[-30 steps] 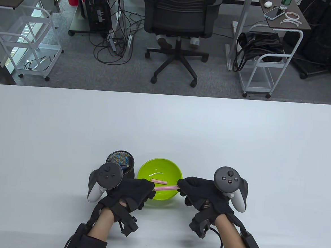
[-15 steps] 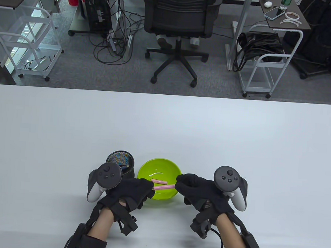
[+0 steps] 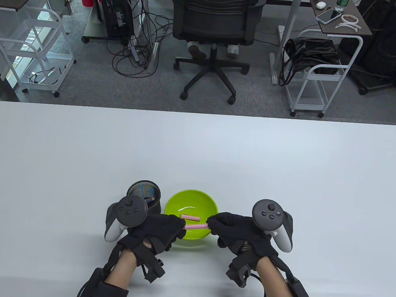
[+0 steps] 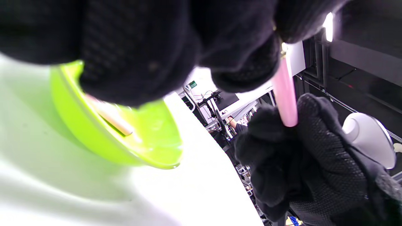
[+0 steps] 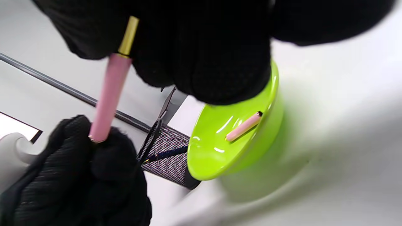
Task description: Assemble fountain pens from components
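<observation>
Both hands are joining a pink pen (image 3: 196, 226) just above the green bowl (image 3: 180, 201): the left hand (image 3: 160, 229) is gripping one end, the right hand (image 3: 235, 227) pinching the gold end. Probably seating the parts; next, capping with the pink piece (image 5: 243, 126) lying inside the bowl.

We count two gloved hands, the left hand (image 3: 160, 229) and the right hand (image 3: 238, 231), each with one tracker strapped to its back, so two trackers: the left tracker (image 3: 125, 216) and the right tracker (image 3: 274, 223). We see two pink pen parts: one pink barrel (image 3: 196, 226) above the green bowl (image 3: 180, 201), and one shorter pink piece (image 3: 190, 218) lying inside that bowl. There is one bowl. Just to its left stands one black mesh cup (image 3: 144, 191), and all of it rests on one white tabletop (image 3: 197, 155).
</observation>
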Action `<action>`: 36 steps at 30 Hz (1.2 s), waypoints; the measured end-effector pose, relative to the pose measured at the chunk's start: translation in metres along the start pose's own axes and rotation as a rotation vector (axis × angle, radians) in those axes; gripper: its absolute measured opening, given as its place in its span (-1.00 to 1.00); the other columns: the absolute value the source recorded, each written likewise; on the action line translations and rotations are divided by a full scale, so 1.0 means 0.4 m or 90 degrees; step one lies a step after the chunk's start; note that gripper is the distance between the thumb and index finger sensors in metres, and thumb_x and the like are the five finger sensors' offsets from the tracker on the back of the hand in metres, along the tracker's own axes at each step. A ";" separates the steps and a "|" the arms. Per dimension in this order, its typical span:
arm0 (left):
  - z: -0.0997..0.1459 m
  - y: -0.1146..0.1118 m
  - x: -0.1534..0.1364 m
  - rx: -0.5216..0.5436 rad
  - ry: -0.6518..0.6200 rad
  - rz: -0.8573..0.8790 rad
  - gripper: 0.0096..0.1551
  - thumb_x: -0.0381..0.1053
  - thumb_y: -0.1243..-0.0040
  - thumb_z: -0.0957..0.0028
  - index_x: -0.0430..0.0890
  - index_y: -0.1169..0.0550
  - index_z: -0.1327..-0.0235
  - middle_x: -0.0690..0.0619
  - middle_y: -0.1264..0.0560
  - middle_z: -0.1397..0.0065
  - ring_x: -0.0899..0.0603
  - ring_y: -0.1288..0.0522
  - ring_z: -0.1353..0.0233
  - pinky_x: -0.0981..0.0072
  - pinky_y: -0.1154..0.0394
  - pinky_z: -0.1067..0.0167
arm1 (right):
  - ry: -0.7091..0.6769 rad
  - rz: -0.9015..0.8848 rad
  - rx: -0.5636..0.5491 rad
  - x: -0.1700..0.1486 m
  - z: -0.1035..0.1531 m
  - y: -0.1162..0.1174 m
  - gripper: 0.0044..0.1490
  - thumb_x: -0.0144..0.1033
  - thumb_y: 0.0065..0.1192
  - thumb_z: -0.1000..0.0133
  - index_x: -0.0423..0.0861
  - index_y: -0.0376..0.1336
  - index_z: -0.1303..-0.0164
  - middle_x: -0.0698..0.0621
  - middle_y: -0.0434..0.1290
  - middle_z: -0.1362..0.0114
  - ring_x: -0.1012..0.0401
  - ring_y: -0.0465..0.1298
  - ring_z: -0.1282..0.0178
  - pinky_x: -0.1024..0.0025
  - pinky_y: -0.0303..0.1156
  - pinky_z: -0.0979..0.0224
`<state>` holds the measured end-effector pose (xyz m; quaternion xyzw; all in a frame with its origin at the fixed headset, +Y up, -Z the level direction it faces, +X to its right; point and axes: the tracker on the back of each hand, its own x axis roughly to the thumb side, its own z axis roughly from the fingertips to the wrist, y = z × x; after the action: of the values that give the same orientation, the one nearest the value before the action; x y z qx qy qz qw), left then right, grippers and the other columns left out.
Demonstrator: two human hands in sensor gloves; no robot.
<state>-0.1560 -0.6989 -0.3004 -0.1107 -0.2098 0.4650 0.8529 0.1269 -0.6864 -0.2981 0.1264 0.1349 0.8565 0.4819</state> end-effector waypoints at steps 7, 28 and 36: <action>0.002 0.003 -0.002 0.009 0.000 0.012 -0.43 0.29 -0.05 -0.11 -0.12 -0.79 0.39 0.09 -0.68 0.52 -0.04 -0.69 0.41 0.00 -0.63 0.36 | -0.034 -0.045 0.048 0.004 -0.004 0.002 -0.37 -0.06 0.37 -0.01 -0.04 0.37 -0.28 -0.10 0.55 -0.20 0.11 0.66 0.28 0.20 0.59 0.40; -0.003 -0.007 0.005 -0.010 -0.012 0.026 -0.46 0.24 -0.12 -0.08 -0.17 -0.77 0.27 0.07 -0.68 0.46 -0.02 -0.69 0.36 0.02 -0.64 0.30 | -0.048 0.003 0.014 0.020 0.003 -0.006 -0.42 -0.07 0.35 0.02 -0.15 0.51 -0.07 -0.05 0.66 0.14 0.16 0.68 0.45 0.21 0.60 0.48; 0.000 -0.004 0.001 0.012 -0.011 0.039 -0.47 0.31 -0.20 -0.06 -0.13 -0.77 0.28 0.09 -0.68 0.45 -0.04 -0.69 0.35 0.00 -0.63 0.29 | -0.027 0.003 0.030 0.012 -0.002 -0.007 -0.41 -0.01 0.30 0.02 -0.16 0.53 -0.02 -0.04 0.66 0.18 0.17 0.67 0.48 0.22 0.60 0.50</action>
<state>-0.1545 -0.6995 -0.2999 -0.1050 -0.2093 0.4941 0.8373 0.1266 -0.6809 -0.2994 0.1563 0.1443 0.8513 0.4796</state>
